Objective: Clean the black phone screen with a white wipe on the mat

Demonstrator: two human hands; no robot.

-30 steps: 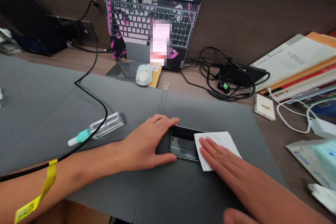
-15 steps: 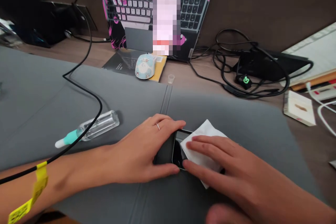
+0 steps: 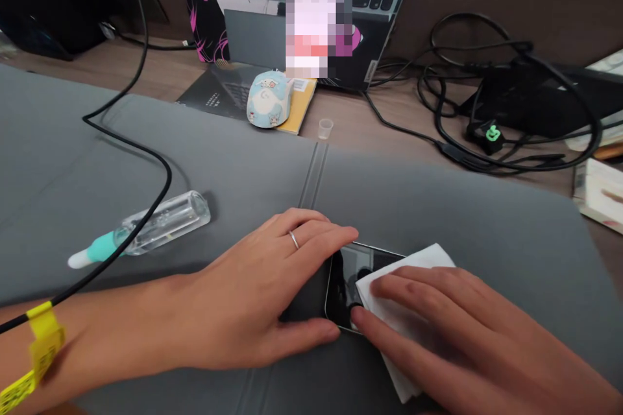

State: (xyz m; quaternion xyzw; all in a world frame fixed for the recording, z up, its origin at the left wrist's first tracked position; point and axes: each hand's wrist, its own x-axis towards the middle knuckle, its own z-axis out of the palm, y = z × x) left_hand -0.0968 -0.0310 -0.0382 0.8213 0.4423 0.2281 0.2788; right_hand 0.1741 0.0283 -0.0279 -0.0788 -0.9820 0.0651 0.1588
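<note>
A phone (image 3: 346, 275) with a dark, glossy screen lies flat on the grey desk mat. My left hand (image 3: 275, 285) spans its left end, with a fingertip at the far edge and the thumb at the near edge. A ring sits on one of its fingers. Under the extended fingers of my right hand (image 3: 452, 331), a folded white tissue (image 3: 433, 258) is pressed against the screen. The right part of the phone is hidden by the tissue and hand. To the left lies a clear dropper bottle (image 3: 182, 215) with a teal and white top.
A black cable (image 3: 156, 152) with a yellow tag (image 3: 46, 340) runs over the bottle and my left forearm. Behind the mat (image 3: 233, 162) are a laptop (image 3: 253, 32), a light-blue mouse (image 3: 269, 100) and a small clear cup (image 3: 325, 128). Coiled cables (image 3: 442, 110) and a white box (image 3: 603, 191) lie right.
The tissue and my right hand have slid right and nearer, uncovering more of the phone's screen. My left hand keeps its hold at the phone's left end. The camera view has shifted slightly.
</note>
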